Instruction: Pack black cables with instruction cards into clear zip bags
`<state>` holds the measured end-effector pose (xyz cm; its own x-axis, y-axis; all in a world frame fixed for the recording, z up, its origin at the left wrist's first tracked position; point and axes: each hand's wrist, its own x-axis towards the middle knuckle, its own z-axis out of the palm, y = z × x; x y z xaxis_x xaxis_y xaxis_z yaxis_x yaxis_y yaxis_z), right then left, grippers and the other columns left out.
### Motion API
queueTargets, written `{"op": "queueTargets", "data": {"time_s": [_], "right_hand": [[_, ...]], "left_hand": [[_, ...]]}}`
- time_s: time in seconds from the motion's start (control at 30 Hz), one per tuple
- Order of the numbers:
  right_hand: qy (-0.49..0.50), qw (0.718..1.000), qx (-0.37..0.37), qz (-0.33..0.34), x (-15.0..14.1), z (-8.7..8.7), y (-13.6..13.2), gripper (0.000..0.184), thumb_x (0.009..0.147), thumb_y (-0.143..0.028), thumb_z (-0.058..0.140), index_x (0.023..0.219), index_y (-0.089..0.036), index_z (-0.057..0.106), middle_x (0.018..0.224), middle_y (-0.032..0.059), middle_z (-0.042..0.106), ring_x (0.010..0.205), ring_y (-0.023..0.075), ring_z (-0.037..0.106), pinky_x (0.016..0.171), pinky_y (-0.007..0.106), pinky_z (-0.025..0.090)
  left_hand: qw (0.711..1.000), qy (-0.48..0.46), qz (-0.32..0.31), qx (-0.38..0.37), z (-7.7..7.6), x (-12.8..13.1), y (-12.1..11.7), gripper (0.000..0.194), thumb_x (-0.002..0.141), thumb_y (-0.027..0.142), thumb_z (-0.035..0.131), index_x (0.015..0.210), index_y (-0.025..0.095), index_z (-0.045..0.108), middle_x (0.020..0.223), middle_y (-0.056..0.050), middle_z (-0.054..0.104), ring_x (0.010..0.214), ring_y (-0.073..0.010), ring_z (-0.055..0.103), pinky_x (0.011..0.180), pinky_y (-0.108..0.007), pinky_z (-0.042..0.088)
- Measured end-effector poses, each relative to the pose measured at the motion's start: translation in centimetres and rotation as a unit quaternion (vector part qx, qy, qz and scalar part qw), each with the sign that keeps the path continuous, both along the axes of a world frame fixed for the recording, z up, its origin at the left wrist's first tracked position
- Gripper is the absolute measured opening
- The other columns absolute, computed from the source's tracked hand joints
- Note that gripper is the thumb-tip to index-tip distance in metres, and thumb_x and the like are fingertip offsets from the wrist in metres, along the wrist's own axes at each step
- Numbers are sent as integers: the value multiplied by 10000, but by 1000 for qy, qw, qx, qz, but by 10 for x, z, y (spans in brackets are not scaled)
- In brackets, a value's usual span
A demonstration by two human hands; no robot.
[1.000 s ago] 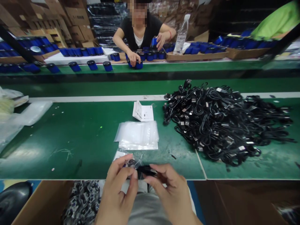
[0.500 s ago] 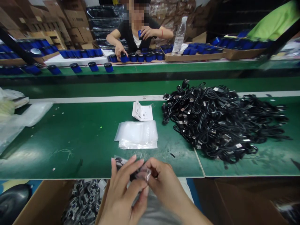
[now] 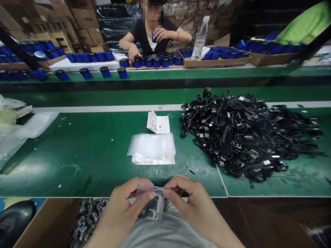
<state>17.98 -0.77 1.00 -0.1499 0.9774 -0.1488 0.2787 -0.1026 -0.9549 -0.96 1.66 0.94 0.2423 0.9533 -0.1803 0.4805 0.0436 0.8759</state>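
A small clear plastic bag (image 3: 159,203) with a dark cable and a bit of white paper inside hangs between my hands, over my lap at the table's front edge. My left hand (image 3: 129,203) pinches its top edge at the left, thumb in front. At the right end of that edge, my right hand (image 3: 184,196) grips it between thumb and fingers. Beyond them lies a stack of flat clear bags (image 3: 152,148). A folded white leaflet (image 3: 158,124) stands just behind the stack. To the right spreads a large heap of black USB cables (image 3: 232,131).
Below the table at left, a cardboard box (image 3: 55,220) holds many bagged cables (image 3: 88,217). Plastic bags (image 3: 38,125) lie at the left. Across the bench a co-worker (image 3: 155,36) handles blue jars (image 3: 156,62), near a water bottle (image 3: 201,39).
My hands have drawn apart from a bunched position. The bag now hangs below my fingers, its top edge stretched between both hands. The co-worker's hands have barely moved.
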Motion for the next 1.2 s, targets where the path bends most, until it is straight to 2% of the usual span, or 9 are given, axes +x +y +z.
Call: {"op": "queueTargets", "data": {"time_s": [0.1,0.37,0.53,0.8,1.0,1.2], "right_hand": [[-3,1000,29,-4,2,2,2,165,860,-187,531,730,-180,633,691,-9,569,634,125,527,582,233,400],[-31,998,46,5,6,5,6,171,864,-189,524,711,-183,600,703,-5,577,638,127,514,557,232,378],[-36,998,49,27,1,2,7,157,872,-174,529,738,-187,612,719,-5,579,660,127,525,580,228,391],[-62,992,97,44,-7,4,6,152,873,-125,505,746,-190,556,724,-7,560,692,135,522,604,236,384],[-61,991,106,53,-19,4,9,155,840,-82,532,733,-189,567,728,-8,582,706,138,529,627,241,389],[-70,987,139,50,-39,0,8,177,826,-68,561,686,-176,577,689,-11,603,674,131,551,616,239,401]], "left_hand": [[1000,11,-20,16,3,-3,3,178,852,299,540,770,233,683,689,29,676,629,-114,633,566,-165,500],[996,39,-29,80,7,-10,5,195,850,249,555,681,204,642,648,22,605,597,-114,571,545,-181,448],[994,34,-80,67,3,-10,6,157,840,224,569,724,217,673,701,17,653,645,-119,620,585,-183,472],[990,68,-106,60,1,-15,5,179,864,261,541,784,238,699,720,13,648,685,-140,634,618,-214,477],[990,69,-110,60,5,-16,3,200,871,265,529,779,233,704,706,7,625,660,-139,620,600,-215,473],[989,77,-96,77,0,-27,2,218,859,238,523,760,239,717,662,15,606,624,-132,619,575,-206,461]]}}
